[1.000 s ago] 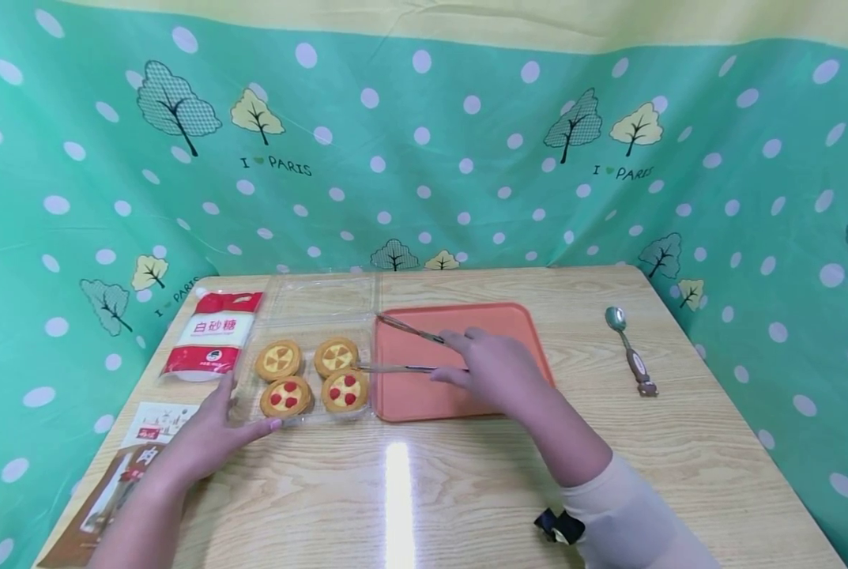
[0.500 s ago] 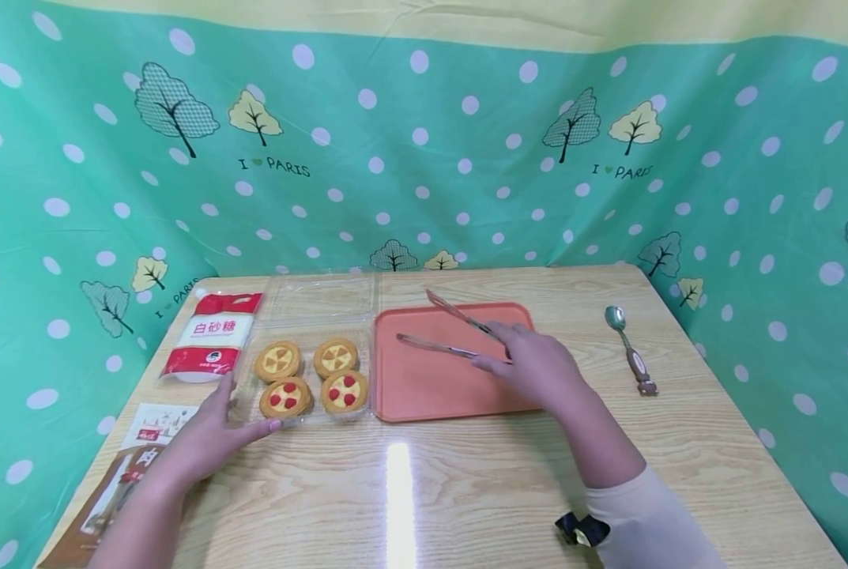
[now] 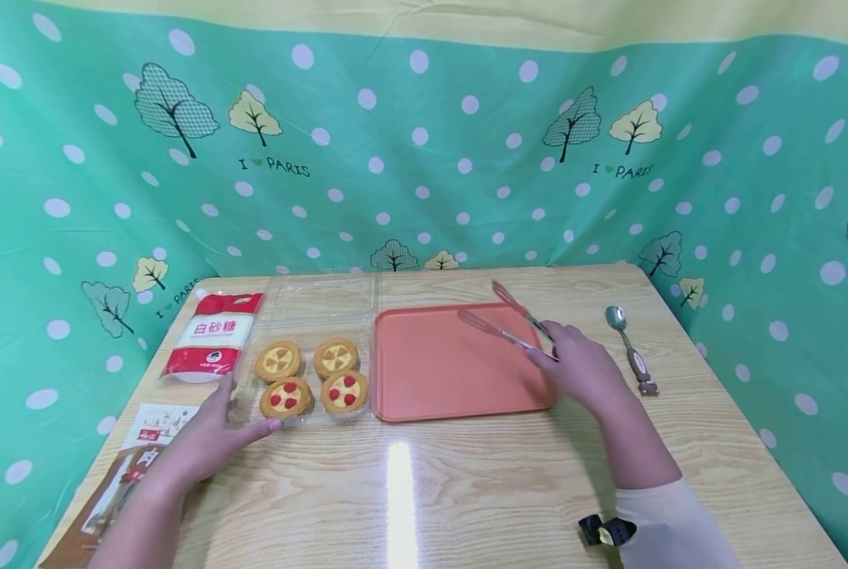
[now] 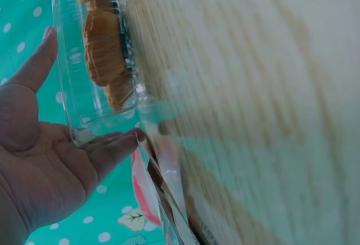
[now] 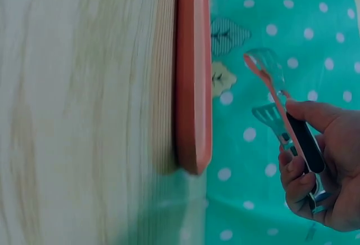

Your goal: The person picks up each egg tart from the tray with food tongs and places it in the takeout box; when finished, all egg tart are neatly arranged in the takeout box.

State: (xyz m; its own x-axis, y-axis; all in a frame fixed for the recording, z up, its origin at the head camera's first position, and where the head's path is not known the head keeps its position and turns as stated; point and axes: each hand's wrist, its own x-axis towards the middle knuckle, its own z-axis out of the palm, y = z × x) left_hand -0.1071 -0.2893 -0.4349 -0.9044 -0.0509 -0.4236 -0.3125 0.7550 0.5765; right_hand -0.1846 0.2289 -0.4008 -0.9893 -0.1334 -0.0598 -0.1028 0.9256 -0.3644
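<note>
My left hand [image 3: 213,438] lies at the near left corner of a clear plastic clamshell box [image 4: 70,96], thumb along the front and straight fingers along the side. Its lid [image 3: 317,300] is folded back, and several small tarts sit inside, some with yellow wedges [image 3: 278,360], others with red berries [image 3: 344,392]. My right hand [image 3: 580,367] grips metal tongs [image 3: 505,335] by their black handles [image 5: 306,143]. The tongs' two arms are spread with nothing between them, above the right part of a coral-pink tray [image 3: 431,371].
A red and white sugar bag [image 3: 213,336] lies left of the box. Nearer, a brown and white packet [image 3: 125,482] is partly under my left forearm. A spoon with a bear-shaped handle end [image 3: 628,348] lies right of the tray. Polka-dot cloth [image 3: 424,158] walls the table's back and sides.
My right hand has carried the tongs rightward, from over the tarts to the tray's right side, their arms still spread. The left hand and the tarts have stayed in place.
</note>
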